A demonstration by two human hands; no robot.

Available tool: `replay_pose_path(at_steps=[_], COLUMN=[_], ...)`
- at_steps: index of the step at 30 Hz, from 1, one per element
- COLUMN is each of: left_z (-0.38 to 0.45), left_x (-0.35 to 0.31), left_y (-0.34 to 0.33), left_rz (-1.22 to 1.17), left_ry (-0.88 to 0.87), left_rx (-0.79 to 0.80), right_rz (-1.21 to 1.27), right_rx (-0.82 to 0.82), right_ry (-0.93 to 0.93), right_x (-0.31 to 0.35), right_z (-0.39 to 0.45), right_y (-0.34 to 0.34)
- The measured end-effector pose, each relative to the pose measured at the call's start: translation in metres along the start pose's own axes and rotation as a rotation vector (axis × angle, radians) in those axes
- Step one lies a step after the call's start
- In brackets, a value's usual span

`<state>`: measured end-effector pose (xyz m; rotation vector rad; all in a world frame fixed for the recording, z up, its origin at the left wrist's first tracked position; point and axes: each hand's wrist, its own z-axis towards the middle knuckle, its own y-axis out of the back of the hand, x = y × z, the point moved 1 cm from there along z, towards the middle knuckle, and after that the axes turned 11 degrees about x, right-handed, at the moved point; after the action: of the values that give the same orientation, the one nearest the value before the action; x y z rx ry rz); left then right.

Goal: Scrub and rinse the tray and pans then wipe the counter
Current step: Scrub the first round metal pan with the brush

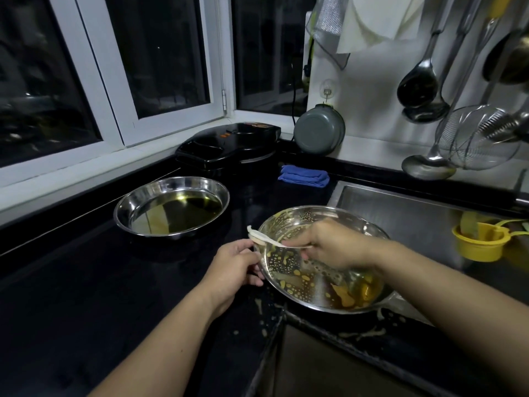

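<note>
Presently: greasy steel pan (pixel 323 270), tilted at the counter (pixel 86 282) edge beside the sink (pixel 415 219); left hand (pixel 233 270) pinches its rim, right hand (pixel 329 245) grips a white scraper (pixel 264 237); risk: slick rim slips, oily residue spills.

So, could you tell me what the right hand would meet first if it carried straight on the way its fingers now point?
The right hand points left across the near pan, so it would likely first meet the left hand gripping that pan's rim, though depth is unclear.
</note>
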<state>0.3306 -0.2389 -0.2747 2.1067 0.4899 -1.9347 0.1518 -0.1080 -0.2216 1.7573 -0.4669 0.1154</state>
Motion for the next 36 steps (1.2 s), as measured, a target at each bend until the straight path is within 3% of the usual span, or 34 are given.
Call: replay_pose_path(at_steps=[3,7,14,19,22,29,36], left_z=[0.0,0.002,0.003,0.005,0.005,0.008,0.006], left_x=[0.0,-0.001,0.001,-0.001,-0.002,-0.003,-0.004], left_y=[0.0,0.0,0.002,0.001,0.002,0.001,0.0], left_rz=[-0.021,-0.026,-0.068,-0.247,-0.267,-0.279,-0.258], left_ry=[0.001,-0.006,0.002,-0.004,0.014,0.039,0.04], left_rx=[0.027,0.012,0.001,-0.029,-0.038,-0.073,-0.102], right_rz=[-0.186,-0.424,-0.045,0.061,0.054,-0.024,-0.163], right_rx=[-0.071,-0.218,0.014,-0.035,-0.075,0.091,-0.024], right_ry=[0.017,-0.13,0.116,0.07,0.025,0.137,0.103], right_x=[0.004,0.0,-0.004,-0.005,-0.002,-0.008,0.007], right_z=[-0.003,0.01,-0.023,-0.015,-0.005,-0.05,-0.011], right_y=[0.014,0.017,-0.026,-0.011,-0.006,-0.014,0.002])
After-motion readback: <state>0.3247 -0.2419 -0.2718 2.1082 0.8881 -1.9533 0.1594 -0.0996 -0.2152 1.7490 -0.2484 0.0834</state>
